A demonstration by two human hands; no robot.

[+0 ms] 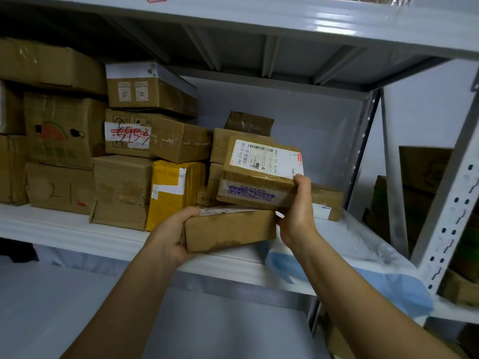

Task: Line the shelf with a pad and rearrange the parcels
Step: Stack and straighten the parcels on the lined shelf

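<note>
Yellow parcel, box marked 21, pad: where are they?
Yellow parcel (178, 203): head view, front face.
Box marked 21 (61, 189): head view, front face.
Pad (363, 242): head view, bare right part.

Dim even light, glare on upper shelf edge (337, 22), soft blur, wide-angle bending at edges

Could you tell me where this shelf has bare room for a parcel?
Free: the shelf's right end, between the low brown box and the grey upright; also a narrow front strip before the "21" box. Crowded: left and middle, stacked parcels.
</note>
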